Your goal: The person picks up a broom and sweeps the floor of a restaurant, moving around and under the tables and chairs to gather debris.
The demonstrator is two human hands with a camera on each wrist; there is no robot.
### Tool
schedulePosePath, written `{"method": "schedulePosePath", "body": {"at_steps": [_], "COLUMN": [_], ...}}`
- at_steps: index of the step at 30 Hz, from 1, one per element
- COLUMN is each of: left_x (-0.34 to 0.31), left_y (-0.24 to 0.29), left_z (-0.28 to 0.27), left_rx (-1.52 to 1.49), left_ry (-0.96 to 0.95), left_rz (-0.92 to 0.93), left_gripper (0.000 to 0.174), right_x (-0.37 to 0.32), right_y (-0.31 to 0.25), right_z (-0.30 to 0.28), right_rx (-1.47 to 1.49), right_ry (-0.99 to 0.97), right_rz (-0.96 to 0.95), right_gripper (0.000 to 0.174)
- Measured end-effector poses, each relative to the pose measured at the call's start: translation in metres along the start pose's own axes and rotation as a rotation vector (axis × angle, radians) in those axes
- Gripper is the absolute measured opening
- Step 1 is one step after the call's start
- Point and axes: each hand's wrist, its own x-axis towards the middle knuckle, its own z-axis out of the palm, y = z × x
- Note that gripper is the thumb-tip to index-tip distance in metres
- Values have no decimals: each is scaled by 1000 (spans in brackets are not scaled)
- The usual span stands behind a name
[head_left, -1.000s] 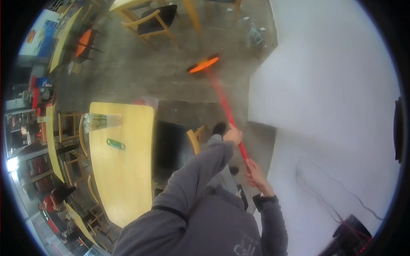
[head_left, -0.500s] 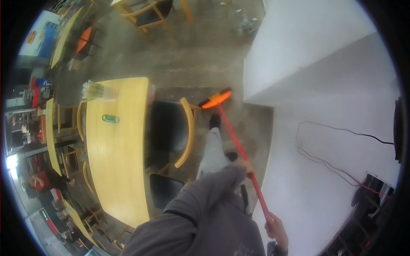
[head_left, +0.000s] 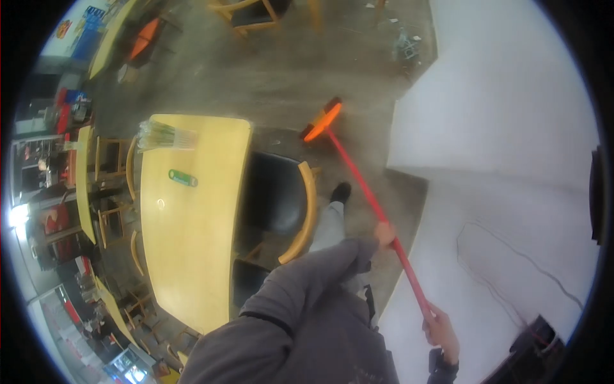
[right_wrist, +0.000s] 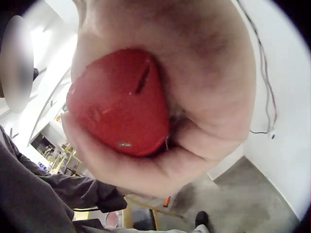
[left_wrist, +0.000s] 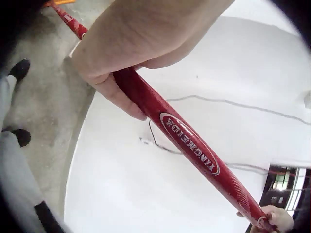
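A broom with an orange head [head_left: 324,123], dark bristles and a long red handle [head_left: 364,182] slants across the head view, its head at the floor. My left hand [head_left: 385,235] grips the handle partway down. Up near the top end, my right hand [head_left: 441,329] is wrapped around it. In the left wrist view, the left hand [left_wrist: 131,48] curls over the handle above printed white lettering, and the right hand [left_wrist: 277,219] shows at the far end. The right wrist view has the right hand's fingers [right_wrist: 146,172] closed around the red rounded handle end [right_wrist: 119,104].
A yellow table [head_left: 185,256] stands left, with a dark-seated wooden chair [head_left: 275,192] at its side. On it lie a green object [head_left: 183,178] and a clear-wrapped bundle [head_left: 163,136]. White walls [head_left: 499,128] rise on the right, with a cable [head_left: 511,249]. Litter [head_left: 408,45] lies on the floor ahead.
The broom head came back toward my feet, then moved slightly away again and turned. Both hands drew back with the handle, keeping their hold. The view has shifted too.
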Motion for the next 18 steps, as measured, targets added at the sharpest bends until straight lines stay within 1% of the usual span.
{"method": "schedulePosePath", "body": {"at_steps": [1,3,5,7,8,10,12,14,15,16,17,18], "left_x": [7,2,9,29,34,44,42,37,36,34,32,32], "left_y": [29,111,151,160,161,159,168,181,181,179,179,169], "left_z": [-22,-70,-97,-120,-126,-128,-122,-106,-97,-86,-76,-60], "left_rx": [-102,-442,-576,-613,-634,-731,-752,-749,-729,-709,-689,-661], "left_ry": [66,244,317,320,323,348,377,386,384,377,369,361], "left_rz": [-85,-344,-452,-508,-540,-564,-587,-592,-586,-556,-526,-489], "left_gripper": [31,35,38,27,22,27,29,32,33,33,37,39], "right_x": [14,31,53,79,81,71,61,49,43,38,33,28], "right_y": [-19,-71,-111,-134,-151,-190,-206,-207,-203,-199,-193,-184], "right_z": [-1,5,5,-1,-4,-14,-18,-17,-17,-18,-20,-22], "right_rx": [-4,-73,-143,-224,-263,-343,-360,-340,-363,-390,-419,-419], "right_ry": [-25,-47,-68,-92,-94,-99,-106,-76,-46,-17,12,36], "right_rz": [-36,-74,-117,-151,-120,-63,-27,11,-5,-24,-44,-29], "right_gripper": [43,43,44,45,45,45,43,43,43,43,43,43]}}
